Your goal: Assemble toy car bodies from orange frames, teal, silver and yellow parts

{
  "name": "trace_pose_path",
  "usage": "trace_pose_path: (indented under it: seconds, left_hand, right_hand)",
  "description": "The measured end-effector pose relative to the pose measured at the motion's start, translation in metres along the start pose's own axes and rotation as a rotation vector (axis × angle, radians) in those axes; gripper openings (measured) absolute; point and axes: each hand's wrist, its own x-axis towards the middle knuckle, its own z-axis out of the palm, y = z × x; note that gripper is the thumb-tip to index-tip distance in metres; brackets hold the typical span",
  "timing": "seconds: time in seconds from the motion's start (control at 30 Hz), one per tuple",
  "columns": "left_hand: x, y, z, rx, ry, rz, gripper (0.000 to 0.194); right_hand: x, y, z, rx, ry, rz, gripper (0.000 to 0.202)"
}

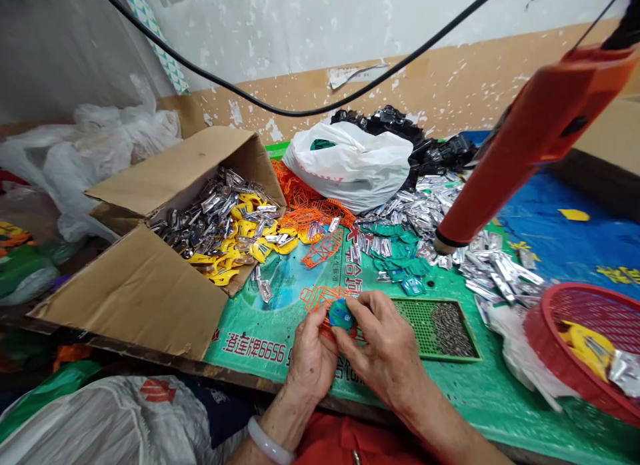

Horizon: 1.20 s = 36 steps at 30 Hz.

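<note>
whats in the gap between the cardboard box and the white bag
In the head view, a heap of orange pieces lies between the cardboard box and the white bag, with a bit of green showing behind.

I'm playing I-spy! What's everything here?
Box: one, brown, left.
Shiny pieces: countless, silver, box and table.
Plastic pieces: many, yellow, box and basket.
Frames: several, orange, middle.
Bag: one, white, middle back.
Heap: one, black, back.
Flat pieces: several, teal, beyond tray.
Tray: one, green, centre-right.
Bits: many, grey, in tray.
Basket: one, red, right.
Tool: one, red, upper right.
Cable: one, black, top.
Sheet: one, blue, right.
Plastic bags: several, whitish, left.
Table: one, green, centre.
Disc: one, teal, centre.
Bracelet: one, pale, left wrist.
Left fingers: several, bare, on disc.
Right fingers: several, bare, on disc.
</note>
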Motion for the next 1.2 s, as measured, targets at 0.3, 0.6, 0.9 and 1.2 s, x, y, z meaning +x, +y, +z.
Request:
trace_pose_path:
  seconds: [0.3,0.6,0.9,1.2]
  left_hand:
    - [0.0,0.001,-0.002,0.029,-0.012,-0.032,0.016]
    - [0.001,-0.002,-0.001,0.042,-0.011,0.009,0.011]
    - [0.001,-0.003,-0.002,0.004,-0.004,-0.004,0.01]
    - [0.001,-0.001,-0.003,-0.044,-0.01,-0.054,0.016]
  right_hand:
    - [-0.003,0.017,-0.018,0.146,0.026,0.091,0.023]
    - [-0.001,0.009,-0.011,0.044,-0.059,0.047,0.024]
    - [-0.004,0.008,-0.005,-0.016,-0.105,0.066,0.021]
    - [0.005,0.013,-0.008,0.041,-0.18,0.118,0.021]
